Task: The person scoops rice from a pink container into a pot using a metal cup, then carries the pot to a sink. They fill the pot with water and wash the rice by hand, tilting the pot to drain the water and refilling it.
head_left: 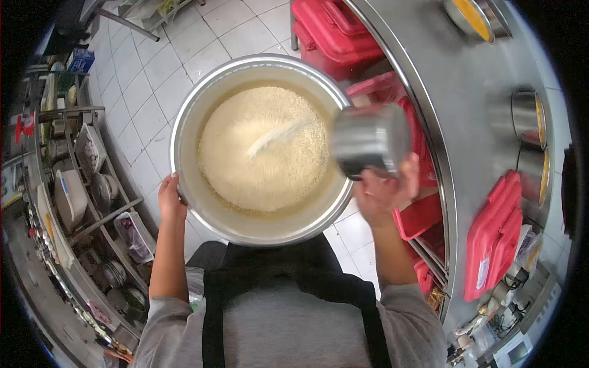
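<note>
A large round metal pot (270,232) is in front of my body, with a mound of pale rice-like grains (264,165) inside and cloudy liquid round the mound's edge. My left hand (172,196) is closed on the pot's left side, at its handle. Above the right rim, my right hand (386,187) grips a small steel pot (371,140) from below; both are blurred by motion. From the steel pot's side a whitish stream (279,136) falls onto the mound. The inside of the steel pot is hidden.
On my right a curved steel counter (454,92) carries steel containers with yellow contents (529,119) and a red lid (496,236). Red bins (337,37) stand beneath its edge. Shelves with trays (70,199) and bowls line the left. White tiles (144,122) cover the floor.
</note>
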A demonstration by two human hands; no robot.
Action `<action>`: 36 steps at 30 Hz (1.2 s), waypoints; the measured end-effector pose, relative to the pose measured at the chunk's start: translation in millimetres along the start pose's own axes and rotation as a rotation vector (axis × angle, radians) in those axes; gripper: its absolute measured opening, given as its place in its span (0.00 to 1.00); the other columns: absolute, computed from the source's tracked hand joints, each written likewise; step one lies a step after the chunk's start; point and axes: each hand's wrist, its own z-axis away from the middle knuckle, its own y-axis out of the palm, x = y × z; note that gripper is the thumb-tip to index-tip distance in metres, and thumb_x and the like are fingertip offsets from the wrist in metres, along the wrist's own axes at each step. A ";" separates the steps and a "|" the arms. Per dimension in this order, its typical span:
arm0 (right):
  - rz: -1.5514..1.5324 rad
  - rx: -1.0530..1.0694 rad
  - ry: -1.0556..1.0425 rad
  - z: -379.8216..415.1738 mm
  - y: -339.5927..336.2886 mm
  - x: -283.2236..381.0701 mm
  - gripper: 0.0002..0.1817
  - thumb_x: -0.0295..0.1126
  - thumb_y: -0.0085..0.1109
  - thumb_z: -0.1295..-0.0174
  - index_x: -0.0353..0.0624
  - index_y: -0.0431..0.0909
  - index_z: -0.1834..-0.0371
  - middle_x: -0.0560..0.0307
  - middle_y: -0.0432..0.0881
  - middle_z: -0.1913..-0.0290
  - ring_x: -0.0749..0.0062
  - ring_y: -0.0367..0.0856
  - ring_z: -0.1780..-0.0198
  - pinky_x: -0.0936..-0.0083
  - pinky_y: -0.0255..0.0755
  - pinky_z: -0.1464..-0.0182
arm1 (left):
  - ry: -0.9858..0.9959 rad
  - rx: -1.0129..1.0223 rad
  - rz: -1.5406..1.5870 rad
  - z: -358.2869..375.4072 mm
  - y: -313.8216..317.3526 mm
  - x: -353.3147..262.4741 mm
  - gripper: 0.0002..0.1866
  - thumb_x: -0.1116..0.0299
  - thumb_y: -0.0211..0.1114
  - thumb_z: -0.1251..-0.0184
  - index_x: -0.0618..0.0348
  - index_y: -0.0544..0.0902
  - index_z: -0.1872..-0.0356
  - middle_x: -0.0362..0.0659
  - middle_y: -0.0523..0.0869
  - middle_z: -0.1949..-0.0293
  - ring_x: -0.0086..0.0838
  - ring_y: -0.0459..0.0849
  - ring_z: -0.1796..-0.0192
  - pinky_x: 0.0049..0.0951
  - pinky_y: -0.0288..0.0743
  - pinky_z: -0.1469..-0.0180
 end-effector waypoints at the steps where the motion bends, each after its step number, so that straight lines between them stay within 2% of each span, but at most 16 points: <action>1: -0.003 0.015 0.145 12.5 -6.1 -16.3 0.27 0.27 0.68 0.60 0.60 0.77 0.53 0.51 0.53 0.41 0.48 0.51 0.36 0.57 0.56 0.38 | -0.001 -0.013 0.005 -3.0 -0.1 1.6 0.12 0.67 0.57 0.38 0.58 0.73 0.55 0.38 0.79 0.63 0.26 0.77 0.61 0.31 0.73 0.60; 3: 0.001 0.042 0.445 52.9 -4.9 -44.7 0.27 0.26 0.68 0.62 0.57 0.77 0.52 0.50 0.53 0.40 0.47 0.52 0.36 0.57 0.54 0.38 | 0.006 -0.052 0.040 -7.6 -0.6 3.6 0.11 0.67 0.57 0.38 0.58 0.74 0.55 0.39 0.79 0.63 0.27 0.77 0.61 0.31 0.73 0.59; 5: 0.019 0.217 0.518 81.6 29.3 -76.2 0.29 0.25 0.67 0.63 0.57 0.76 0.52 0.49 0.55 0.40 0.47 0.52 0.36 0.56 0.52 0.37 | 0.014 -0.082 0.038 -15.6 -0.2 4.3 0.10 0.69 0.57 0.38 0.58 0.75 0.57 0.40 0.79 0.63 0.28 0.78 0.60 0.30 0.73 0.59; 6: 0.025 0.308 0.558 98.1 53.8 -97.3 0.29 0.24 0.67 0.63 0.57 0.76 0.51 0.49 0.56 0.41 0.46 0.52 0.36 0.56 0.51 0.37 | 0.018 0.038 0.126 -25.6 -9.9 8.4 0.09 0.70 0.55 0.38 0.60 0.76 0.58 0.41 0.80 0.62 0.28 0.78 0.58 0.31 0.74 0.58; 8: 0.033 0.413 0.455 141.7 124.5 -156.4 0.31 0.31 0.64 0.56 0.57 0.69 0.43 0.45 0.56 0.38 0.48 0.51 0.35 0.58 0.49 0.36 | 0.033 0.012 0.117 -18.9 2.4 -0.5 0.09 0.72 0.53 0.36 0.64 0.75 0.57 0.44 0.80 0.59 0.31 0.78 0.55 0.32 0.73 0.54; 10: -0.110 0.230 0.991 158.9 190.7 -198.7 0.32 0.46 0.60 0.53 0.51 0.66 0.42 0.43 0.59 0.40 0.49 0.49 0.34 0.53 0.48 0.37 | 0.051 0.073 0.085 -22.6 -2.5 -4.4 0.11 0.71 0.54 0.36 0.62 0.75 0.55 0.44 0.79 0.57 0.32 0.77 0.54 0.32 0.72 0.52; 12: 0.379 0.771 0.835 163.8 213.9 -234.5 0.30 0.47 0.55 0.47 0.46 0.65 0.43 0.44 0.63 0.42 0.53 0.53 0.36 0.57 0.52 0.38 | 0.045 0.037 0.046 -27.5 -4.7 -7.1 0.11 0.70 0.54 0.36 0.61 0.74 0.54 0.42 0.79 0.57 0.32 0.77 0.53 0.32 0.71 0.51; 14: 0.636 1.023 0.695 198.6 247.6 -275.6 0.28 0.45 0.52 0.44 0.45 0.63 0.42 0.45 0.64 0.43 0.53 0.57 0.38 0.56 0.58 0.42 | 0.045 0.016 0.043 -24.6 -2.5 -7.0 0.12 0.69 0.54 0.36 0.60 0.74 0.53 0.41 0.79 0.58 0.31 0.77 0.53 0.32 0.70 0.50; 16: 0.672 1.097 0.690 229.0 287.0 -272.1 0.28 0.43 0.52 0.44 0.45 0.63 0.42 0.46 0.65 0.44 0.55 0.59 0.41 0.57 0.60 0.45 | 0.064 -0.012 0.001 -25.1 -0.7 -5.9 0.13 0.68 0.54 0.36 0.60 0.73 0.53 0.41 0.79 0.58 0.31 0.77 0.54 0.32 0.70 0.51; 18: 0.576 1.078 0.753 252.1 321.8 -252.0 0.27 0.42 0.52 0.44 0.45 0.62 0.42 0.47 0.66 0.46 0.56 0.61 0.43 0.58 0.61 0.48 | 0.084 0.016 -0.026 -28.0 -7.7 -3.3 0.15 0.66 0.53 0.36 0.60 0.73 0.51 0.41 0.79 0.56 0.30 0.77 0.53 0.31 0.70 0.51; 21: 0.147 0.952 0.894 257.5 337.8 -226.3 0.27 0.39 0.52 0.44 0.45 0.62 0.41 0.49 0.68 0.49 0.59 0.64 0.48 0.60 0.64 0.53 | 0.074 0.062 -0.032 -22.3 -2.2 -3.6 0.15 0.66 0.53 0.35 0.61 0.72 0.50 0.41 0.79 0.56 0.30 0.77 0.53 0.31 0.70 0.51; 25: -0.663 0.610 1.158 257.3 323.3 -215.2 0.26 0.35 0.52 0.44 0.44 0.61 0.41 0.51 0.70 0.53 0.61 0.67 0.53 0.62 0.67 0.59 | 0.090 0.095 -0.042 -15.6 9.8 -5.0 0.15 0.66 0.53 0.35 0.61 0.72 0.50 0.41 0.79 0.57 0.30 0.77 0.53 0.31 0.71 0.51; 28: -0.997 0.393 1.262 246.3 290.0 -207.0 0.26 0.32 0.52 0.44 0.44 0.61 0.40 0.52 0.72 0.55 0.64 0.70 0.57 0.64 0.70 0.63 | 0.072 0.047 -0.049 -10.0 10.6 -6.2 0.12 0.67 0.52 0.35 0.60 0.73 0.54 0.40 0.80 0.60 0.29 0.79 0.57 0.29 0.73 0.56; 30: -1.118 0.321 1.315 235.4 261.5 -204.9 0.26 0.30 0.52 0.44 0.44 0.61 0.40 0.54 0.73 0.57 0.65 0.72 0.60 0.65 0.72 0.67 | 0.041 0.050 0.002 -10.2 9.1 -5.6 0.11 0.67 0.53 0.35 0.59 0.73 0.55 0.40 0.80 0.61 0.28 0.79 0.58 0.28 0.74 0.57; 34: -1.279 0.373 1.489 207.8 182.1 -205.9 0.35 0.21 0.53 0.48 0.49 0.55 0.35 0.54 0.71 0.50 0.61 0.70 0.48 0.60 0.76 0.59 | 0.043 0.095 -0.002 -5.4 9.2 -7.3 0.09 0.67 0.54 0.35 0.59 0.74 0.59 0.40 0.80 0.63 0.27 0.79 0.59 0.29 0.74 0.58; 36: -1.205 0.257 1.604 171.5 130.9 -185.9 0.35 0.22 0.54 0.48 0.49 0.54 0.35 0.54 0.68 0.45 0.59 0.68 0.45 0.56 0.75 0.55 | 0.037 0.078 0.016 -14.9 -2.3 -2.9 0.09 0.66 0.55 0.36 0.57 0.75 0.59 0.39 0.80 0.63 0.26 0.78 0.59 0.30 0.74 0.59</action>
